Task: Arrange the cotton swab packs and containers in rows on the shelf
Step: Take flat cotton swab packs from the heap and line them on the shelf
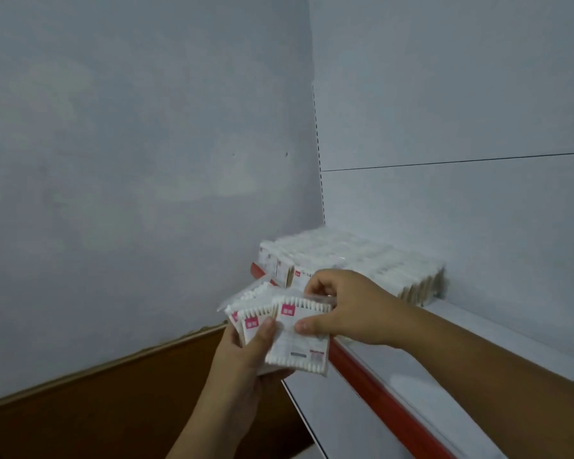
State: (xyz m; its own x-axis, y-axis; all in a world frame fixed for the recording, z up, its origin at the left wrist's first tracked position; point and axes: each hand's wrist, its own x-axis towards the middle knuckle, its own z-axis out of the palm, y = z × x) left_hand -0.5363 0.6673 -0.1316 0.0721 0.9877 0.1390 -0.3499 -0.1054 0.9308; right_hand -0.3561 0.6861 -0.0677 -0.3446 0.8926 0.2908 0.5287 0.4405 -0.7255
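Packs of cotton swabs sit in two places: a fanned bunch held in front of the shelf edge, and a block already lined up on the shelf [478, 329] just beyond the right hand. The bunch shows three pink-labelled fronts, with at least one more clear pack edge sticking out behind them on the left, so four can be made out; any more are hidden.

The left hand [246, 352] comes up from below and is clamped on the bunch, its thumb pressed across the middle pack [251, 323] and its fingers out of sight behind. The right hand [352, 309] reaches in from the right and pinches the front pack [299, 339], thumb on the label face and fingers curled over the top edge where the swab tips show. Both hands meet on the same bunch, close together.

The shelf packs [352, 256] stand upright, tight against each other, in what look like three rows running back toward the wall; the number in each row is too blurred to count. A red strip [371, 385] runs along the shelf front, passing under the right hand's wrist. Below and left of the left hand lies a brown panel [113, 399] against the grey wall [130, 144].
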